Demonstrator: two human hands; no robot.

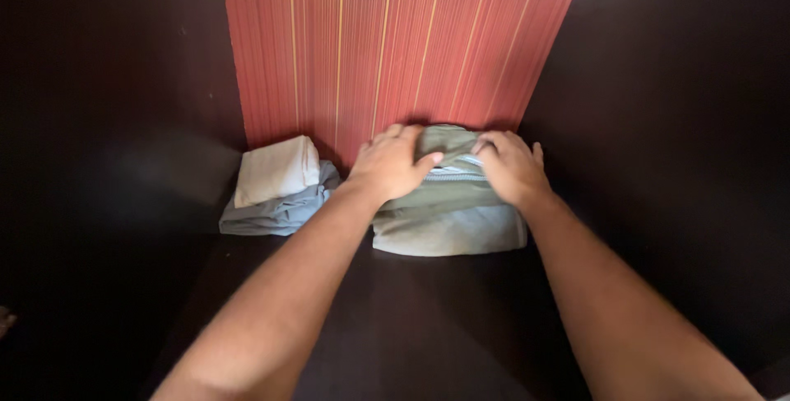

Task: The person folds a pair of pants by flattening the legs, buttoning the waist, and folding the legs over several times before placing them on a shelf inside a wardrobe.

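Note:
My left hand and my right hand both rest palm down on top of a folded olive-green garment with a pale zipper. The garment lies on a folded light grey-green cloth at the back of a dark shelf. My fingers are spread and press flat on the fabric; nothing is gripped inside either hand.
To the left stands a second stack: a folded cream cloth on a folded grey garment. A red striped back panel rises behind. Dark side walls close in left and right.

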